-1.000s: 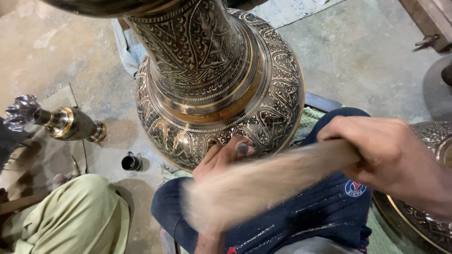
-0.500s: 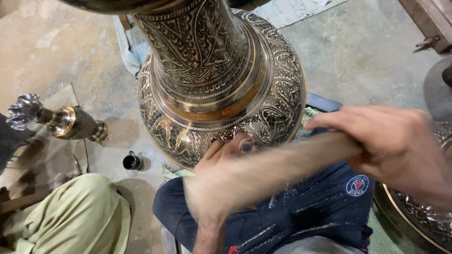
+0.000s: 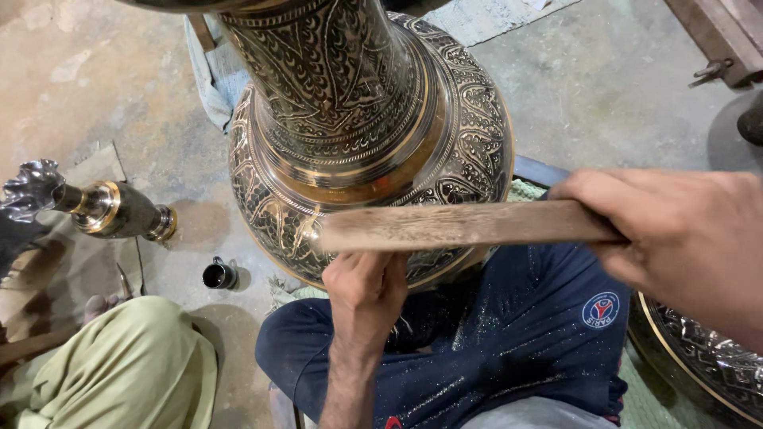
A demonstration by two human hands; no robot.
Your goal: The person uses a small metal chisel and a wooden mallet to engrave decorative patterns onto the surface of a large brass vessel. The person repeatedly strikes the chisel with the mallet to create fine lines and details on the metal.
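Your right hand (image 3: 683,238) gripped the wooden stick (image 3: 469,225) held level above your left hand (image 3: 364,290), which was closed against the engraved brass vase (image 3: 358,127) standing just beyond your knees; short, square strokes would have served best.

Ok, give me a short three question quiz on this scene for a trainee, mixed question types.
1. True or false: the right hand grips one end of the flat wooden stick.
2. Multiple choice: the left hand is against A) the small dark cup, B) the lower body of the engraved brass vase, C) the smaller brass piece lying on the floor.
3. Fill in: the stick lies roughly ____ across the front of the vase.

Key: 1 true; 2 B; 3 level (horizontal).
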